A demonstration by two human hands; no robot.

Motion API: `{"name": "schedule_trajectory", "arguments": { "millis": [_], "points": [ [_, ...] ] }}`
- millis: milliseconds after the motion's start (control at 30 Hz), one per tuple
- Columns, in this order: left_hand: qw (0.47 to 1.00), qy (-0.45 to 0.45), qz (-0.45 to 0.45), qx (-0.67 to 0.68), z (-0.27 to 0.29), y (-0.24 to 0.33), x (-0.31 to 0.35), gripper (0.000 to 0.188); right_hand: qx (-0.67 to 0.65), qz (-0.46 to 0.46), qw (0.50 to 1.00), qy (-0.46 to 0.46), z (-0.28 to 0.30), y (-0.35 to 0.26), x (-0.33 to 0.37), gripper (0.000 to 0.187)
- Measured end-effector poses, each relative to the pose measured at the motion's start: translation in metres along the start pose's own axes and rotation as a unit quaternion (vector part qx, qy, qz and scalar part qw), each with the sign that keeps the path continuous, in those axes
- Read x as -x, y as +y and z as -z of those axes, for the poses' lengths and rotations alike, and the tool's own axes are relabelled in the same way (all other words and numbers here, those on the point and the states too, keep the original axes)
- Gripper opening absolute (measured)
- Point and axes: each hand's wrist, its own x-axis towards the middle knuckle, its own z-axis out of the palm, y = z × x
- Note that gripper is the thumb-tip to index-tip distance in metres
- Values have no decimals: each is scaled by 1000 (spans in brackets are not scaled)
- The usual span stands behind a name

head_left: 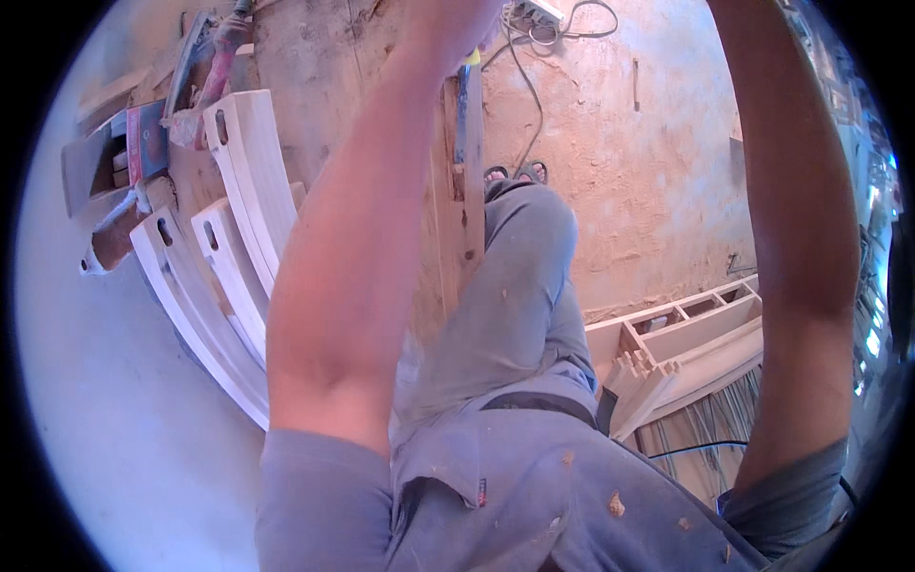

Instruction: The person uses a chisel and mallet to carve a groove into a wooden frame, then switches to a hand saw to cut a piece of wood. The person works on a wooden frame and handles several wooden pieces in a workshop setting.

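My left arm (353, 248) reaches up past the middle to the top edge. Only part of my left hand (475, 27) shows there, blurred and cut off, so its fingers cannot be made out. A small yellow piece (473, 58) is right beside it, above a narrow wooden bench edge (469, 219) with a blue strip (461, 114) along it. My right arm (796, 210) rises along the right side and leaves through the top edge, its hand out of the picture. Several pale curved wooden parts (250, 162) with slotted ends lie left of my left arm.
Tools and a box-like object (146, 143) sit at the upper left. A power strip (538, 11) with a cable lies at the top, beyond my sandalled feet (519, 173). At the right stand slotted wooden frames (696, 329), with thin rods (701, 419) below them.
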Motion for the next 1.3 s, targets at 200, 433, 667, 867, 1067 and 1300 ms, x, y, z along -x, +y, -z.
{"name": "schedule_trajectory", "arguments": {
  "millis": [200, 433, 667, 867, 1067, 1300],
  "points": [
    [999, -6, -27, 24, 2, -16, -2, 13, 203, 95, 962, -153, -33, -10, 20, 31],
    [1000, 1, 4, 4, -4, -9, 1, 17, 161, 31, 986, -39, -27, 8, -7, 28],
    [997, -8, -22, 77, 9, -21, 30, 20, 172, 91, 960, -203, -30, -21, 40, 29],
    [994, 8, -32, 105, 32, -6, 33, 23, 122, 48, 988, -76, -11, -10, 43, 27],
    [984, 44, -135, 111, 48, -7, 16, 24, 48, 31, 998, 32, 1, -1, 52, 24],
    [982, 60, -181, 7, 11, 8, 19, 19, -65, 70, 992, 82, 17, 6, 55, 14]
  ]
}}
